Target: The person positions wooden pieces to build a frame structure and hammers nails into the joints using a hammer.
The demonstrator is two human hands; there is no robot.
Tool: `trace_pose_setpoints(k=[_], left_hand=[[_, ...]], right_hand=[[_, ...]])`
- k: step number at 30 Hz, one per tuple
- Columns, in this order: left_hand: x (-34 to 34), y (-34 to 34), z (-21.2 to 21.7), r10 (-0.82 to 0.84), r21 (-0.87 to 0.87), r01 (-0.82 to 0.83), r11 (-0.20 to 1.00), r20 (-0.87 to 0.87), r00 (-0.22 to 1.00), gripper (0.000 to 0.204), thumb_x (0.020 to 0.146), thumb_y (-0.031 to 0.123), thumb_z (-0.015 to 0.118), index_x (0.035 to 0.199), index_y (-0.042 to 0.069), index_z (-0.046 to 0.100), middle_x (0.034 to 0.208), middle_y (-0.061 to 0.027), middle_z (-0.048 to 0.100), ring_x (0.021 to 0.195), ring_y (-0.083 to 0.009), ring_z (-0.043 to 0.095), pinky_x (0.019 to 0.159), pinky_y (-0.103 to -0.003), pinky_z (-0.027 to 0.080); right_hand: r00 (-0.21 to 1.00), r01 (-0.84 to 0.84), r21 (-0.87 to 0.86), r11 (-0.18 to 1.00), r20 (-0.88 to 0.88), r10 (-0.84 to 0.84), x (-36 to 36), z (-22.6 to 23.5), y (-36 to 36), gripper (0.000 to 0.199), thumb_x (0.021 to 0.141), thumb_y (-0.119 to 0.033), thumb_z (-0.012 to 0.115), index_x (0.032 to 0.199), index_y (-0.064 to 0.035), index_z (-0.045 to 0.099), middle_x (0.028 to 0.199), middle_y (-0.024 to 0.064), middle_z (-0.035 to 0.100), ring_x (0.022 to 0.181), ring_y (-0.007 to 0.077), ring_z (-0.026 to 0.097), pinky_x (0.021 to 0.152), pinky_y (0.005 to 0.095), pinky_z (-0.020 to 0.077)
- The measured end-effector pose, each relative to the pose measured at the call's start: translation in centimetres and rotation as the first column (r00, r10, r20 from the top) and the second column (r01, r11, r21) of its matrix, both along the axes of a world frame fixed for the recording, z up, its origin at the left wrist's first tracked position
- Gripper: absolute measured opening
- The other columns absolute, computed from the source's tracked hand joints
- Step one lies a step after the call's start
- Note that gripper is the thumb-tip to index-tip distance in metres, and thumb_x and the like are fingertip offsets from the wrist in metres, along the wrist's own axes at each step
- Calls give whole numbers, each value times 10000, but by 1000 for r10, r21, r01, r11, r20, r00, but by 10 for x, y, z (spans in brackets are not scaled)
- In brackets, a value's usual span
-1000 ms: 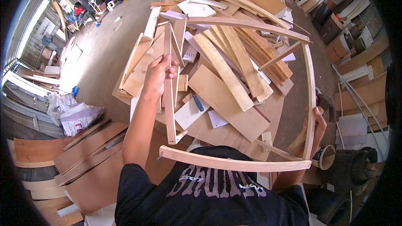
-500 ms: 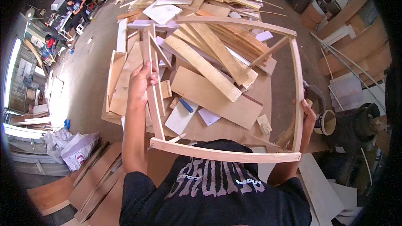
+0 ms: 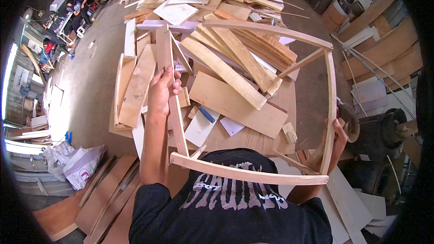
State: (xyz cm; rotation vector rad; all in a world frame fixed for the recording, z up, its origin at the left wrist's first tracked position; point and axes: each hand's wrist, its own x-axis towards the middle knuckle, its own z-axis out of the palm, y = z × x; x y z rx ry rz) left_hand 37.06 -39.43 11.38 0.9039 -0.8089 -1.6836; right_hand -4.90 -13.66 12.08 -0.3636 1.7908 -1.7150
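A light wooden frame (image 3: 253, 173), made of slim rails joined at the corners, is held up in front of me above a heaped worktable. My left hand (image 3: 163, 88) is closed round its left rail, thumb on the face and fingertips curled over the inner edge. On the opposite side, my right hand (image 3: 338, 133) grips the right rail, with fingers wrapped behind it and partly hidden. Short crosspieces run from the corners toward the frame's other side. Below, a blue-handled tool (image 3: 206, 114) rests on a white board (image 3: 199, 131).
Planks (image 3: 226, 72) and a wide tan panel (image 3: 239, 104) lie on the table, with more timber piled behind. A small wooden block (image 3: 289, 133) sits near its right edge. Brown boards (image 3: 104, 194) and plastic bags (image 3: 81, 167) are at lower left. Dark drums (image 3: 384, 129) stand right.
The frame and both hands have shifted a little to the right and lower. Its left side has turned, so the left rail shows more of its broad face.
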Motion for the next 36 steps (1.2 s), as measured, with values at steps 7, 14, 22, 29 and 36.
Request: trace_pose_setpoints(k=[7, 14, 22, 29, 36], left_hand=[[-3, 0, -3, 82, -45, -75, 996, 178, 981, 255, 968, 282, 623, 1057, 47, 579, 849, -63, 574, 604, -95, 520, 493, -224, 424], [-8, -1, -9, 67, -85, -59, 995, 91, 994, 252, 971, 281, 612, 1046, 42, 580, 846, -58, 562, 600, -100, 512, 483, -226, 412], [19, 5, 1, 131, -41, -126, 991, 158, 979, 219, 967, 260, 617, 989, 46, 579, 871, -58, 569, 601, -88, 486, 459, -226, 386], [48, 7, -9, 114, -75, -101, 992, 204, 972, 287, 962, 311, 622, 1057, 42, 596, 873, -44, 578, 591, -72, 460, 466, -222, 372], [63, 9, -4, 75, -26, -70, 997, 239, 968, 258, 971, 281, 612, 998, 25, 599, 874, -62, 594, 593, -74, 486, 461, -214, 388]], right_hand=[[995, -100, -87, 991, -5, 100, 11, 32, 6, 342, 871, -319, 619, 979, -1, 684, 704, 38, 607, 581, 74, 524, 524, 197, 376], [994, 106, -255, 961, -8, -111, 35, 37, -15, 316, 893, -292, 636, 974, 13, 650, 670, 56, 636, 435, 57, 517, 396, 169, 408], [986, -14, -245, 970, 158, 54, 69, 55, -39, 286, 874, -225, 646, 995, 35, 636, 698, 69, 636, 383, 64, 475, 350, 175, 377], [962, -159, -228, 961, 181, 202, 85, 30, -60, 379, 848, -218, 657, 1124, 42, 643, 747, 75, 681, 440, 45, 515, 385, 164, 369], [953, -261, -199, 945, 100, 285, 94, 6, -64, 474, 824, -166, 649, 1239, 51, 569, 880, 142, 700, 754, 184, 675, 707, 295, 538]])
